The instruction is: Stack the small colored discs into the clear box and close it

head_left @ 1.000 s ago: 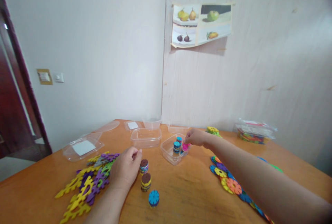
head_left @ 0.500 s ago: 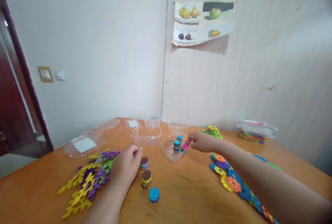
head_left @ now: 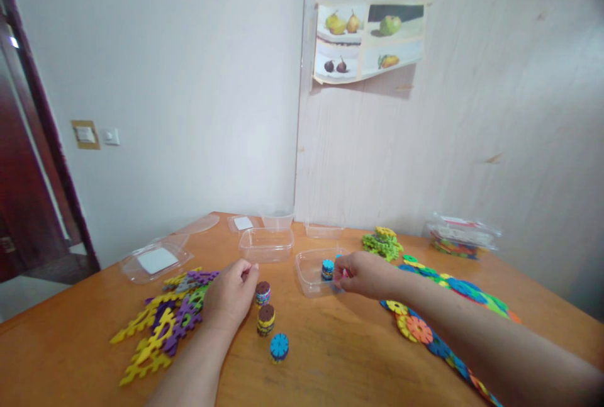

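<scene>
My left hand (head_left: 232,294) rests on the table with its fingers curled in and nothing showing in them. Next to it stand two brown-topped stacks of notched discs (head_left: 265,320) and a blue-topped disc stack (head_left: 279,346). My right hand (head_left: 355,273) is closed at the right side of a clear plastic tub (head_left: 309,282). A bit of a pink-topped disc stack (head_left: 346,273) shows between its fingers, which hide most of it. In the tub stands a blue-topped stack (head_left: 327,268); another is partly hidden behind the fingers.
Yellow and purple notched strips (head_left: 163,325) lie at left. Rows of coloured flower discs (head_left: 419,329) lie under and beyond my right forearm. A green pile (head_left: 383,243), a lidded box (head_left: 465,237), another clear tub (head_left: 267,246) and a lid (head_left: 158,261) stand farther back.
My right hand has moved lower and slightly left, over the tub's right side. The tub has turned so its front edge faces me more squarely. My left hand has stayed nearly still.
</scene>
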{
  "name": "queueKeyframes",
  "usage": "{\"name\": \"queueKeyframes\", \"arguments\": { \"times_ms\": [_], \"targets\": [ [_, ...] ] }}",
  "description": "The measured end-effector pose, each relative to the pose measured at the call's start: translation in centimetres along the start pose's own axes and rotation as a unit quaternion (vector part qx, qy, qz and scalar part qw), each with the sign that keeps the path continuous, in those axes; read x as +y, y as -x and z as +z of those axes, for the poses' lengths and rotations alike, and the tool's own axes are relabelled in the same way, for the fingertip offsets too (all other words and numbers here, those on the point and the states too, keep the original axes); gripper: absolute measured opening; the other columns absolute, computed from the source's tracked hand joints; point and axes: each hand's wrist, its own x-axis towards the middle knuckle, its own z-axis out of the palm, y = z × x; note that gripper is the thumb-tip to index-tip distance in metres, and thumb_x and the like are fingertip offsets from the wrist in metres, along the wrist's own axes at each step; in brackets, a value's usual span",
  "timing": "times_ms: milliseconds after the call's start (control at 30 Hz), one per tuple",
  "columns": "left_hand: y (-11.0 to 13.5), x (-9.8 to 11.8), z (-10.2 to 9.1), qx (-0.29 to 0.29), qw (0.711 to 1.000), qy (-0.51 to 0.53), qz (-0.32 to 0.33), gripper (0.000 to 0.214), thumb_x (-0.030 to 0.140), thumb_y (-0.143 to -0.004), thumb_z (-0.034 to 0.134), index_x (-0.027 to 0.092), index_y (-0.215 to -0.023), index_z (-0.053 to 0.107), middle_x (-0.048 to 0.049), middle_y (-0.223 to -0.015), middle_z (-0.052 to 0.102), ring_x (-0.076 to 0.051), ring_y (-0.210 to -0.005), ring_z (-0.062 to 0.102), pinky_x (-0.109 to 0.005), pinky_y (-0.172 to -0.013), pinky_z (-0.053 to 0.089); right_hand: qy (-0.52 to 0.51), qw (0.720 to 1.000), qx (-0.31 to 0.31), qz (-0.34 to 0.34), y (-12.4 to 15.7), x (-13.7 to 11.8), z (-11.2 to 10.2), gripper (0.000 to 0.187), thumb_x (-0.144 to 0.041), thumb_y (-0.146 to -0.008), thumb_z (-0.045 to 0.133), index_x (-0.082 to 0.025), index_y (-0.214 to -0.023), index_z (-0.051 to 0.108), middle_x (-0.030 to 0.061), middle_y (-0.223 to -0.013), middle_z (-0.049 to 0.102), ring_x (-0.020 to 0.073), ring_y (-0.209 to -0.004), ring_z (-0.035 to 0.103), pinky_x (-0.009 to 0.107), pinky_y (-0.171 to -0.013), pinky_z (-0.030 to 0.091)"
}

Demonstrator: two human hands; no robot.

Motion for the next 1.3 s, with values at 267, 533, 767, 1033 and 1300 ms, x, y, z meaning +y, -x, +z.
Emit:
{"name": "queueKeyframes", "arguments": {
  "times_ms": [267, 533, 767, 1033, 1300],
  "targets": [
    [0.0, 0.1, 0.0, -0.004, 0.999, 0.044, 0.004, 0.04, 0.051, -0.092, 0.038, 0.022, -0.075, 0.059, -0.001, -0.071, 0.065, -0.015, -0.067, 0.056, -0.024, -0.057, 0.024, -0.027, 0.999, -0.015, -0.009, 2.2, -2.5, 0.5, 0.01, -0.026, -0.072, 0.063, -0.024, -0.08, 0.069, -0.0025, -0.07, 0.064, 0.0114, -0.059, 0.051, 0.022, -0.051, 0.025],
    [0.2, 0.7, -0.2, -0.005, 0.997, 0.073, -0.003, 0.043, 0.048, -0.093, 0.035, 0.02, -0.066, 0.054, -0.0016, -0.065, 0.062, -0.014, -0.063, 0.052, -0.025, -0.057, 0.024, -0.037, 0.999, -0.012, 0.001, 2.9, -3.6, 0.4, 0.013, -0.032, -0.074, 0.064, -0.024, -0.082, 0.069, -0.0014, -0.073, 0.065, 0.0123, -0.061, 0.051, 0.023, -0.052, 0.026],
    [0.2, 0.6, 0.0, -0.006, 0.997, 0.075, 0.001, 0.044, 0.047, -0.094, 0.034, 0.019, -0.064, 0.05, -0.0008, -0.063, 0.059, -0.013, -0.062, 0.05, -0.025, -0.056, 0.022, -0.065, 0.995, 0.049, -0.06, 4.4, -8.1, 1.2, 0.015, -0.03, -0.081, 0.054, -0.025, -0.087, 0.067, -0.0009, -0.075, 0.069, 0.0134, -0.065, 0.057, 0.024, -0.056, 0.03],
    [0.2, 0.3, 0.3, -0.009, 0.998, 0.063, 0.006, 0.045, 0.05, -0.095, 0.032, 0.02, -0.068, 0.052, -0.0011, -0.064, 0.059, -0.013, -0.062, 0.049, -0.025, -0.057, 0.022, -0.033, 0.999, 0.009, -0.024, 4.4, -12.6, 5.7, 0.028, -0.045, -0.08, 0.055, -0.024, -0.092, 0.069, 0.006, -0.086, 0.073, 0.0216, -0.076, 0.065, 0.027, -0.058, 0.033],
    [0.2, 0.6, 0.0, -0.006, 0.999, 0.048, 0.002, 0.044, 0.049, -0.095, 0.033, 0.02, -0.067, 0.051, -0.001, -0.065, 0.059, -0.013, -0.062, 0.049, -0.026, -0.057, 0.021, -0.027, 0.999, 0.003, -0.026, 3.7, -13.3, 6.0, 0.027, -0.042, -0.08, 0.054, -0.023, -0.093, 0.069, 0.0066, -0.089, 0.073, 0.0211, -0.077, 0.064, 0.027, -0.059, 0.034]
  ]
}}
